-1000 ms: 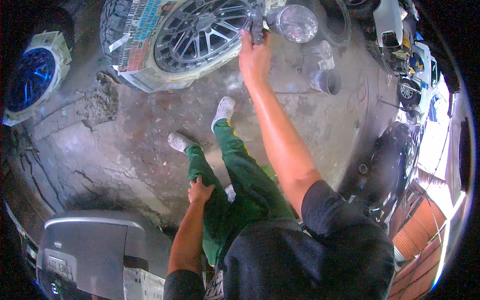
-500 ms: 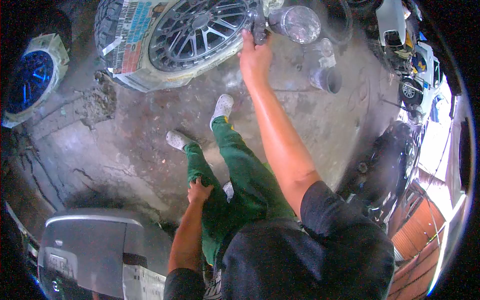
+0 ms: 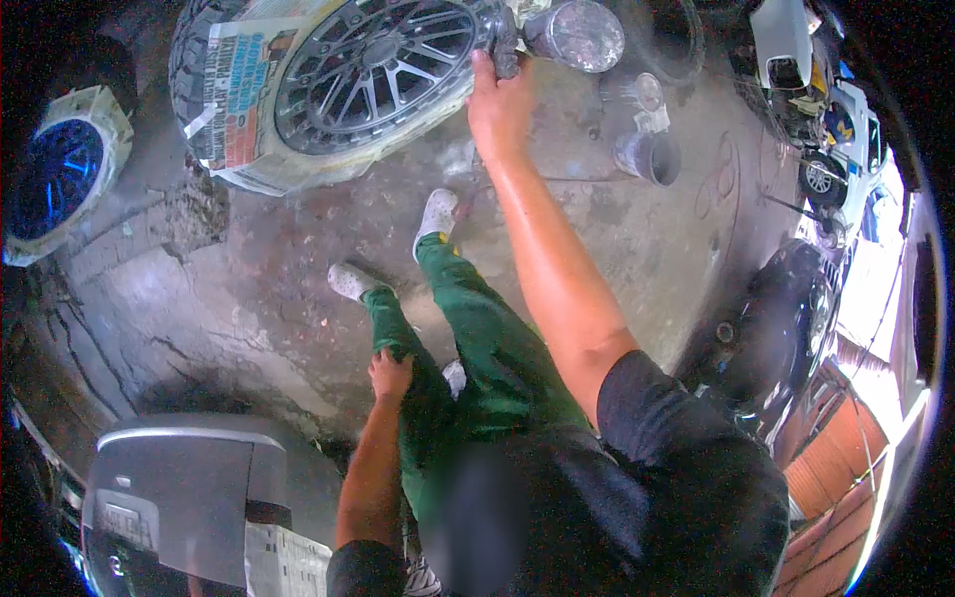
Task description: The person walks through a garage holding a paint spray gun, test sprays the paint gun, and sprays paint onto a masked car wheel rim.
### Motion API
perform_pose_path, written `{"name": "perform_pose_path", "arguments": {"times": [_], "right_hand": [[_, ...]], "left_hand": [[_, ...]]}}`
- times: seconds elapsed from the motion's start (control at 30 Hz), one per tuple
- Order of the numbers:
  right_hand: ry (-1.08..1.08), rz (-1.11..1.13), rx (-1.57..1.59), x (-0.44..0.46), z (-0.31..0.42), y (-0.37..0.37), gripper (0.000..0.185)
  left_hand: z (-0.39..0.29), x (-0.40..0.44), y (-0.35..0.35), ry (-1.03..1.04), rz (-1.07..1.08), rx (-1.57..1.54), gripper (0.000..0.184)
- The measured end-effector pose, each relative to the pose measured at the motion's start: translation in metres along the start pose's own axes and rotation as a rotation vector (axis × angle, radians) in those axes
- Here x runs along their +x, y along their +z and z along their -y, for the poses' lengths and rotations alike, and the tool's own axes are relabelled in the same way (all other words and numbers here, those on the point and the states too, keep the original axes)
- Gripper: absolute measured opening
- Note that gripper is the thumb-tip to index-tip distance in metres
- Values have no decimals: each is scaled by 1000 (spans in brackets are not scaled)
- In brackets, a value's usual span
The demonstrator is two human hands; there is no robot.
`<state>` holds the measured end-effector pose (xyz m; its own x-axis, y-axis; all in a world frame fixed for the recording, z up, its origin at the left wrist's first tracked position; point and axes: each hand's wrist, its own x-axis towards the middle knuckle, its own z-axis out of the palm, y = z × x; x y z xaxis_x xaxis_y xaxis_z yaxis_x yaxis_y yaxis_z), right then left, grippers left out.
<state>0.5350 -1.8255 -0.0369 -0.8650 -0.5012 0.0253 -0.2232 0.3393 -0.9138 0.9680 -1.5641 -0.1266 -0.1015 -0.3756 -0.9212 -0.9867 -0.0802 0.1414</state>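
Observation:
My right hand (image 3: 500, 109) is wrapped round a spray gun (image 3: 503, 48) with a round metal cup (image 3: 577, 36), held out at the top of the view. Just left of the gun is a dark multi-spoke wheel (image 3: 383, 60), its tyre covered with newspaper (image 3: 244, 95) and pale tape. My left hand (image 3: 391, 375) rests on my left leg near the knee, on the green trousers (image 3: 473, 308); its fingers are curled over the cloth and partly hidden.
A second masked wheel (image 3: 62, 177) with a blue sheen stands at far left. A grey car panel (image 3: 189, 497) is at lower left. An open can (image 3: 652, 157) stands on the floor at upper right. Dark shiny car parts (image 3: 761, 328) and a white vehicle (image 3: 854, 149) are at right.
The wheel appears further left in the view. My right hand, with the spray gun, has shifted slightly left. My left hand stays on the leg, its fingers now less spread.

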Motion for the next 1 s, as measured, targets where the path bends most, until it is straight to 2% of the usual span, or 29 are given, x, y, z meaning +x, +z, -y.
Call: {"name": "perform_pose_path", "arguments": {"times": [0.13, 0.27, 0.4, 0.6, 0.67, 0.77, 0.9, 1.0], "right_hand": [[14, 0, 21, 3, -11, -5, 42], [271, 160, 39, 2, 21, -20, 46], [88, 59, -27, 6, -8, -17, 48], [170, 15, -45, 9, -9, -30, 49], [179, 32, -39, 11, -4, -34, 49], [320, 115, -77, 16, 7, -38, 49], [140, 73, -69, 29, -28, -24, 48], [117, 31, -15, 33, -39, -22, 46]], "left_hand": [[-17, 4, 3, 82, 16, -21, 70], [-34, 1, 3, 119, -26, -49, 73], [-39, 3, 5, 144, -48, -24, 72], [-51, -5, -10, 102, -13, 7, 70], [-48, -3, -5, 144, -49, 19, 69], [-41, 1, 5, 160, -82, 27, 67], [-53, -4, -6, 120, -42, 0, 65], [-58, 2, -3, 171, -84, 2, 63]]}}
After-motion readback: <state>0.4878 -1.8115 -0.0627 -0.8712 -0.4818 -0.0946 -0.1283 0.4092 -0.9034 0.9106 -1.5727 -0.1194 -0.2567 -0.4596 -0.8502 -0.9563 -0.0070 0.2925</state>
